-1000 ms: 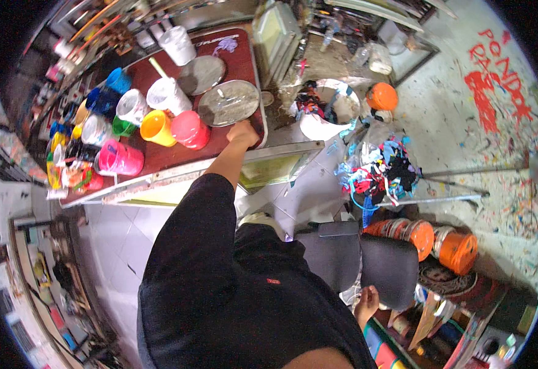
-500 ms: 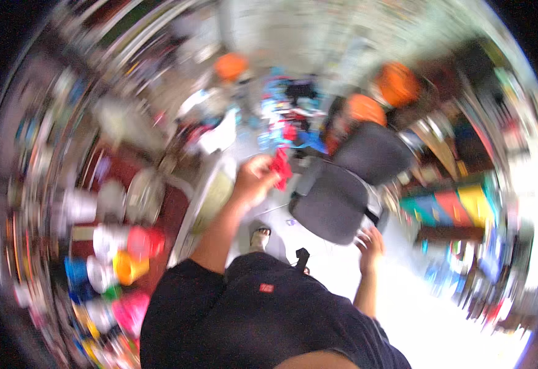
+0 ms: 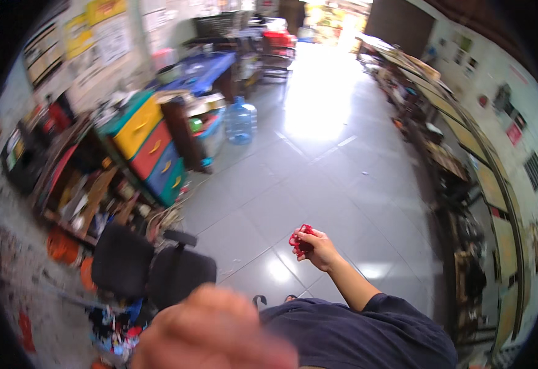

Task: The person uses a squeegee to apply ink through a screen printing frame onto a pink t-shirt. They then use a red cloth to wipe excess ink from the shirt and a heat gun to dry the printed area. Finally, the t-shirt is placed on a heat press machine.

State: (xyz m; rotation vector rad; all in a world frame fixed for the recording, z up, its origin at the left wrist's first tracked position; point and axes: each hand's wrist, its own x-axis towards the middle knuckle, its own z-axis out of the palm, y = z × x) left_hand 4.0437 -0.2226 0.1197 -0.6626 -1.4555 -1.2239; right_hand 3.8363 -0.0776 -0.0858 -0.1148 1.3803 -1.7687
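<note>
My right hand is out in front of me over the tiled floor, its fingers wrapped round a small red object. Shiny, with rounded loop-like edges, that object is too small and partly covered for its kind to show. Close to the camera at the lower edge, my left hand is a large blur. Its fingers are smeared, and whether it holds anything does not show. Behind it, on the left, stands a black office chair.
A cabinet with coloured drawers and a cluttered shelf line the left. A large blue water bottle stands on the floor near a blue-covered table. Along the right runs a long workbench. Scattered items lie lower left.
My view has swung right, so the chair and drawers now lie to the left. A red thing was in my left hand; now my right hand holds one. My left hand has come close to the camera.
</note>
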